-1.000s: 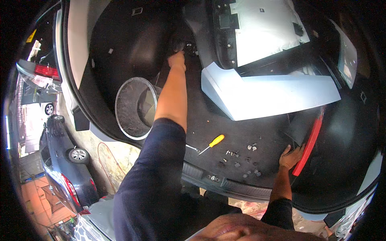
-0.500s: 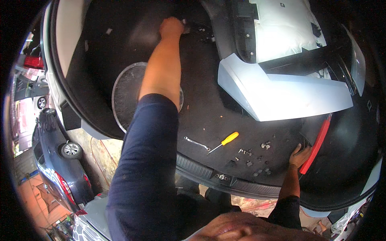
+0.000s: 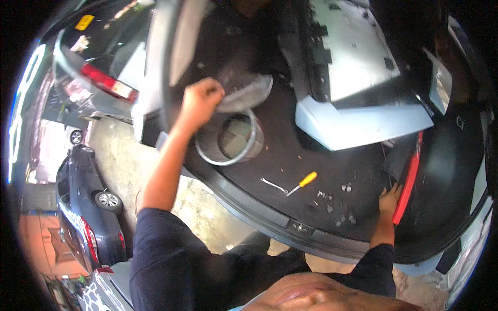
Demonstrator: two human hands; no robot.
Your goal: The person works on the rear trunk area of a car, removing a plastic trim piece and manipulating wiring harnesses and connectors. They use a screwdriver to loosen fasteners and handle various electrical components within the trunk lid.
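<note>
Now the left hand (image 3: 201, 101) has come back from the far part of the black cargo floor (image 3: 290, 160) to near the bucket (image 3: 256, 139) at left; its fingers are curled, but blur hides whether they grip anything; a translucent piece (image 3: 253, 95) tilts just beyond the bucket; the right hand (image 3: 389, 200) stays loosely open on the floor beside the red bar (image 3: 407, 181); screwdriver (image 3: 309, 179), wrench (image 3: 273, 184) and fasteners (image 3: 346, 188) lie between; a dark car (image 3: 85, 202) stands outside, left
</note>
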